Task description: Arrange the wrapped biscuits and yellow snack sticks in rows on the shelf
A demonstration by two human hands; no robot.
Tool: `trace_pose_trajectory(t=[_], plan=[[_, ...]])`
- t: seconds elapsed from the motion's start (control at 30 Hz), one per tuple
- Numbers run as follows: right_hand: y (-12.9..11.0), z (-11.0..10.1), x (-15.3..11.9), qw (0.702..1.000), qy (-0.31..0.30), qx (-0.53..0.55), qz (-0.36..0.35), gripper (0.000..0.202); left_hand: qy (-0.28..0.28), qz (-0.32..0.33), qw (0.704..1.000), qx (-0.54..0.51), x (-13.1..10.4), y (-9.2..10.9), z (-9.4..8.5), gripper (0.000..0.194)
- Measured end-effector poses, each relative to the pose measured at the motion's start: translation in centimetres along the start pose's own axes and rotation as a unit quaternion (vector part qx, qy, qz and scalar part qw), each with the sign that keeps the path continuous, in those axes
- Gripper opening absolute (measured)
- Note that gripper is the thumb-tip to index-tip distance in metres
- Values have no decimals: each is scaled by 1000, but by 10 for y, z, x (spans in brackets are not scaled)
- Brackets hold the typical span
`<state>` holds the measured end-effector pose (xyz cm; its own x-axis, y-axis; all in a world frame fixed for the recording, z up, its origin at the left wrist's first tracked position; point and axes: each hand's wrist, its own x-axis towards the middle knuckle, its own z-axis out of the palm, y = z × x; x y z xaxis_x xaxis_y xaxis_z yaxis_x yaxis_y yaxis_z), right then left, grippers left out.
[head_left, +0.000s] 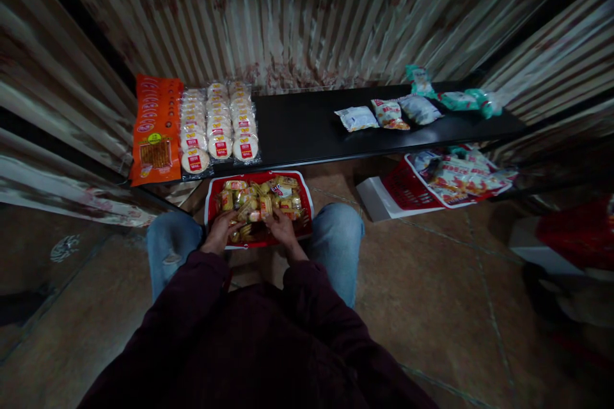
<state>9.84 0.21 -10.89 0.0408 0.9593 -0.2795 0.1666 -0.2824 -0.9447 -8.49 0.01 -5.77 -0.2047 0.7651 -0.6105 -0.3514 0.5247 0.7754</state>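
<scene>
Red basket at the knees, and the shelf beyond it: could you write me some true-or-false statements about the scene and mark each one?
1. The left hand and the right hand both reach into the red basket. True.
2. The basket at the knees holds only blue packets. False: it holds gold-wrapped snacks.
3. The orange packet is at the right end of the shelf. False: the orange packet is at the left end.
4. The round snacks form three columns. True.
5. The sleeves are white. False: the sleeves are dark.
</scene>
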Motion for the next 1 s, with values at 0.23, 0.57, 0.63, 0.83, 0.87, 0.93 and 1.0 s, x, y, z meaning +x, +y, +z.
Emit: trace_pose_trajectory(t=[0.23, 0.57, 0.63, 0.83, 0.87, 0.93, 1.0], plan=[[-14, -5, 0, 997, 65, 31, 20, 39, 12, 39, 998, 41, 2, 1, -3, 5], [-35, -26, -12, 970, 165, -178, -27, 39, 105, 27, 958, 266, 4, -7, -5, 21], [-39, -32, -14, 945, 227, -231, -45, 38, 135, 62, 937, 315, 4, -6, -9, 25], [-31, -35, -11, 931, 239, -275, 10, 44, 128, 179, 874, 434, 4, -1, -8, 48], [-28, -33, -10, 936, 210, -280, 23, 46, 101, 178, 873, 442, 5, -2, -7, 49], [-24, -28, -10, 940, 165, -298, 17, 48, 58, 180, 865, 465, 5, -4, -3, 48], [-22, -24, -12, 938, 137, -317, -23, 48, 38, 199, 848, 489, 2, -8, 1, 41]])
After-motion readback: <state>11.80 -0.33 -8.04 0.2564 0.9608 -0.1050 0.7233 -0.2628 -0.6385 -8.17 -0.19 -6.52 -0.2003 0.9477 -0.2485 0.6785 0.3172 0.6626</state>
